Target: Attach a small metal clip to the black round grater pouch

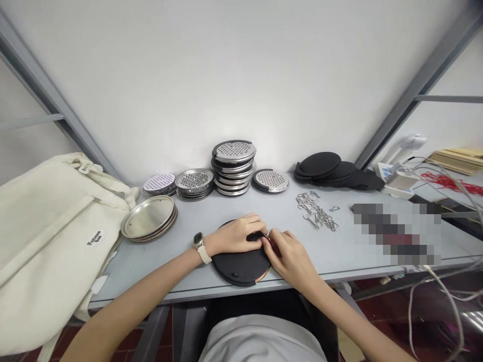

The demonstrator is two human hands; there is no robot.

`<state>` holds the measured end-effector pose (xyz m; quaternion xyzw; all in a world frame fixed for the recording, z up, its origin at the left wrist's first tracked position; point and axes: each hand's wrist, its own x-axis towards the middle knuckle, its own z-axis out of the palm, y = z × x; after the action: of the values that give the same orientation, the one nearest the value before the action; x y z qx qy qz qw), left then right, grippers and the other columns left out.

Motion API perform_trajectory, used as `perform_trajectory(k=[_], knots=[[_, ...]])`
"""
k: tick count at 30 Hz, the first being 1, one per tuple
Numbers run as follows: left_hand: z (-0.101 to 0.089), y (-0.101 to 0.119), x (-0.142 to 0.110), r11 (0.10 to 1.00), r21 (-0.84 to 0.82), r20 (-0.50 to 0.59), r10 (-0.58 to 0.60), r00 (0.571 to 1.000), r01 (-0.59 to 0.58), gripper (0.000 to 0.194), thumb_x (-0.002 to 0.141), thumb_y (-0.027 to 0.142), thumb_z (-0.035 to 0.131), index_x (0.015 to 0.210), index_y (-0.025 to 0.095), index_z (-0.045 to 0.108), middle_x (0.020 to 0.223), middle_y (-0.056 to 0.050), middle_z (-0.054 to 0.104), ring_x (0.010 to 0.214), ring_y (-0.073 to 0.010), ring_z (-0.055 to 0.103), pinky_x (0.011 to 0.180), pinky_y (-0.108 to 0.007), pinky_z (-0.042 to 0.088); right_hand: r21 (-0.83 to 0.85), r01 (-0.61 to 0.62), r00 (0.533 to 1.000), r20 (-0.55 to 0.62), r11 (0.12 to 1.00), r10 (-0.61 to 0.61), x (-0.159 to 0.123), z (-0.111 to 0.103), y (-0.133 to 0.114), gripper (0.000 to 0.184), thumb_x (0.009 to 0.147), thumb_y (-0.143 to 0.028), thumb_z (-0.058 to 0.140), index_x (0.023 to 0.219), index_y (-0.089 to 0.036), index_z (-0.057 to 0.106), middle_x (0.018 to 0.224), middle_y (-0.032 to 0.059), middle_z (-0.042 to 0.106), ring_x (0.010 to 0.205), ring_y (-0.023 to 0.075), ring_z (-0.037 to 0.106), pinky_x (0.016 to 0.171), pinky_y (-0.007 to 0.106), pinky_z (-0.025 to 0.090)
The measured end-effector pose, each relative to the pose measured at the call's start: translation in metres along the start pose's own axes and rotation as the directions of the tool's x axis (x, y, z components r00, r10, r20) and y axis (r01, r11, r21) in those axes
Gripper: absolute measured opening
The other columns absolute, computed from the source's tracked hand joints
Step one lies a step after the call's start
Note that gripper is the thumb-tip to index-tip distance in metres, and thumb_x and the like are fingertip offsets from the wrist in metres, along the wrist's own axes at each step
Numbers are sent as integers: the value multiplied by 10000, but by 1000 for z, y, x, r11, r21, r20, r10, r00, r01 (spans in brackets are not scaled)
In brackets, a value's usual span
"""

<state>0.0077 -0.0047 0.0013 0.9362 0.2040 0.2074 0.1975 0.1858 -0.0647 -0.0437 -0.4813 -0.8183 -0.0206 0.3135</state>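
Observation:
A black round cover (237,266) lies flat near the front edge of the table, with a shiny coloured rim (263,276) showing at its lower right. My left hand (243,234) rests over its upper part, fingers curled and gripping a raised dark edge. At the right side of that edge, my right hand (289,256) is closed in a pinch on the cover's lip; its fingertips meet those of my left hand. What lies under my fingers is partly hidden. Behind the hands stands a stack of perforated metal discs (234,151) with black edge covers.
Stacked grater discs (195,179) and plain metal lids (148,217) stand to the left, beside a cream bag (56,241). One covered disc (270,180) lies behind. Small metal clips (319,216) and black covers (320,165) are on the right, near a blurred-out patch and cables.

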Motion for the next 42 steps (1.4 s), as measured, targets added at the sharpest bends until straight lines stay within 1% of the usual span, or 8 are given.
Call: perform_trajectory(k=[7,12,16,23,30,38,40,42], knots=[[0,0,0,1000,2,-11,0,1000,0,75,842,153,507,900,160,553,869,-42,539,863,-161,514,802,-266,423,56,-5,1000,29,998,3,0,-1,0,185,926,-193,383,751,-204,442,655,1,519,599,146,459,668,297,358],[2,-1,0,1000,1,-28,-2,1000,2,39,834,145,519,865,160,539,842,-32,550,830,-152,514,769,-259,418,58,-19,1000,15,998,18,0,-1,0,211,927,-186,373,720,-211,404,628,-9,474,590,147,429,650,291,356],[2,-1,1,1000,-1,-26,-4,1000,4,40,837,152,514,866,160,541,841,-37,557,831,-157,519,777,-266,419,53,-10,1000,-7,999,10,-1,0,1,220,929,-184,365,713,-214,394,627,-11,466,584,146,422,642,288,358],[2,0,1,1000,-9,-25,3,1000,-3,42,845,152,506,866,159,542,853,-43,560,844,-160,520,783,-269,422,50,-13,1000,-13,999,14,-1,2,2,224,934,-188,358,712,-216,384,627,-5,466,593,153,429,627,289,357],[1,0,1,1000,9,-20,28,999,-28,31,851,144,504,870,154,527,847,-37,548,845,-154,509,784,-260,415,78,-42,999,-6,996,43,0,2,2,231,940,-203,346,711,-220,366,636,0,463,602,160,429,614,290,356],[1,1,2,999,24,-2,25,1000,-24,30,855,147,495,876,158,512,856,-43,539,857,-164,505,789,-267,416,81,-43,999,-26,996,46,-2,1,3,230,941,-201,336,715,-220,367,634,3,464,610,166,432,603,284,347],[0,2,1,999,32,-1,25,1000,-25,31,858,152,493,884,158,508,863,-43,536,861,-165,504,790,-266,416,86,-45,999,-16,995,47,-2,1,3,223,940,-200,340,720,-219,367,640,3,467,614,165,430,606,283,344],[0,1,1,998,50,-3,25,1000,-25,25,861,159,495,884,158,506,863,-41,530,860,-164,502,787,-263,415,93,-32,999,21,995,31,-1,1,3,214,938,-198,344,727,-216,370,643,0,470,610,160,432,616,283,344]])
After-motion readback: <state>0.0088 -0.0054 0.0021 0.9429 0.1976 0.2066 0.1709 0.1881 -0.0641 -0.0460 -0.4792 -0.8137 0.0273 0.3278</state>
